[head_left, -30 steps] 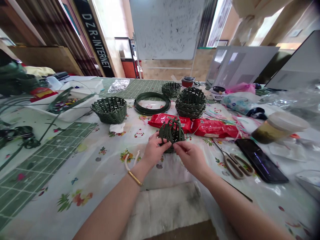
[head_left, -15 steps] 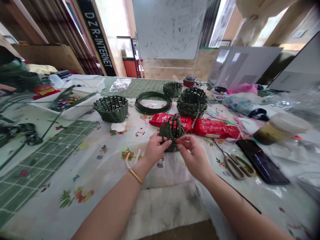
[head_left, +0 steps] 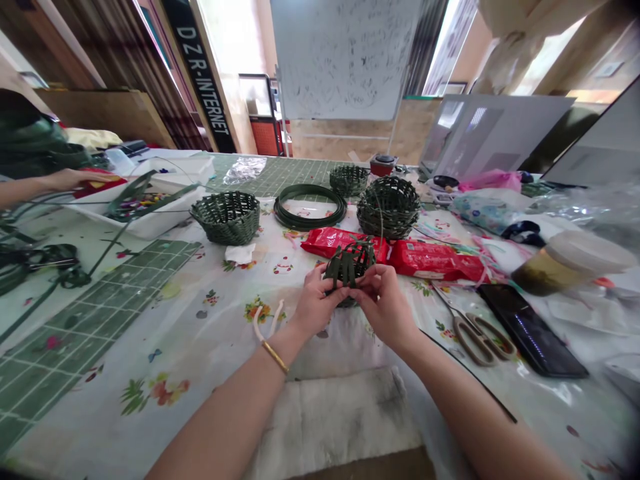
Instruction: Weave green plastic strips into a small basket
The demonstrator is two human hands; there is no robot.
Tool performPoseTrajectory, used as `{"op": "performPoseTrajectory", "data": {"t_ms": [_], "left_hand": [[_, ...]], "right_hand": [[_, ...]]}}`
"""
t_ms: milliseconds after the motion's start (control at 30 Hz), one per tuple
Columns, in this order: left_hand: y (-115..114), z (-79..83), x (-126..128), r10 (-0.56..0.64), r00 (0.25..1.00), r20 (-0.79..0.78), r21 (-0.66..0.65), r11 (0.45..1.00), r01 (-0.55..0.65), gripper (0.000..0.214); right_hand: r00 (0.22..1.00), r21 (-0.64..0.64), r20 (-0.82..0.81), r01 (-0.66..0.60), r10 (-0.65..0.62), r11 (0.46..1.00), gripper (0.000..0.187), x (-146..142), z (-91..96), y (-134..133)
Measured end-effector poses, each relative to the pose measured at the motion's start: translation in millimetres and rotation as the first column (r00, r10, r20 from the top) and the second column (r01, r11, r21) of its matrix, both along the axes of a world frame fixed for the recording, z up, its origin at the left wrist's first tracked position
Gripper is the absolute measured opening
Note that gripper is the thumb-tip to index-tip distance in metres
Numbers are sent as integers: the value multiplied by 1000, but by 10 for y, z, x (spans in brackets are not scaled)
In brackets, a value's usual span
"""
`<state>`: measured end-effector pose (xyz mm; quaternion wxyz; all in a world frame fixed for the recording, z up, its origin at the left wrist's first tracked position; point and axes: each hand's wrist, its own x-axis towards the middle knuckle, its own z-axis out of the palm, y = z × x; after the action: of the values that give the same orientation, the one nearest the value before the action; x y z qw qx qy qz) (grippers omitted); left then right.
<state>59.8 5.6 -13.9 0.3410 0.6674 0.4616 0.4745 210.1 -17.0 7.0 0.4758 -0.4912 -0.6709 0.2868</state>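
Observation:
A small, partly woven dark green basket (head_left: 350, 263) with upright strips bending inward stands between my hands. My left hand (head_left: 316, 301) grips its front left side, thumb across the front. Close beside that thumb, my right hand (head_left: 387, 303) pinches a thin weaving strip against the basket's front; the fingertips partly hide the strip. One thin strand (head_left: 381, 217) rises above my right hand. Another dark thin strip (head_left: 470, 377) lies along my right forearm on the table. Behind the basket are two red packets, the left packet (head_left: 330, 241) and the right packet (head_left: 437, 260).
Woven baskets (head_left: 227, 220) and a coil of green strip (head_left: 310, 207) stand farther back. Scissors (head_left: 480, 337), a phone (head_left: 533, 330) and a lidded cup (head_left: 570, 267) lie right. A cloth (head_left: 340, 413) is in front. A co-worker's hand (head_left: 75, 180) touches a red packet beside a white tray (head_left: 145, 223).
My hands have come closer together at the basket's front, and the basket has tilted or turned slightly. The co-worker's hand has reached in at the left onto the red packet.

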Motion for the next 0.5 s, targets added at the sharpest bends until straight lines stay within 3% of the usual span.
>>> {"op": "performPoseTrajectory", "data": {"t_ms": [133,367,500], "left_hand": [[-7,3,12,5,1000,13,4,1000,-5,8],[81,-50,-53,-54,991,120,-53,997,60,14],[72,-9,-63,-51,998,47,-49,997,53,10]], "right_hand": [[1000,-9,-30,8,-8,1000,26,24,-38,19],[981,74,73,-186,181,980,47,137,-44,52],[981,78,42,-194,191,978,45,156,-66,84]]}}
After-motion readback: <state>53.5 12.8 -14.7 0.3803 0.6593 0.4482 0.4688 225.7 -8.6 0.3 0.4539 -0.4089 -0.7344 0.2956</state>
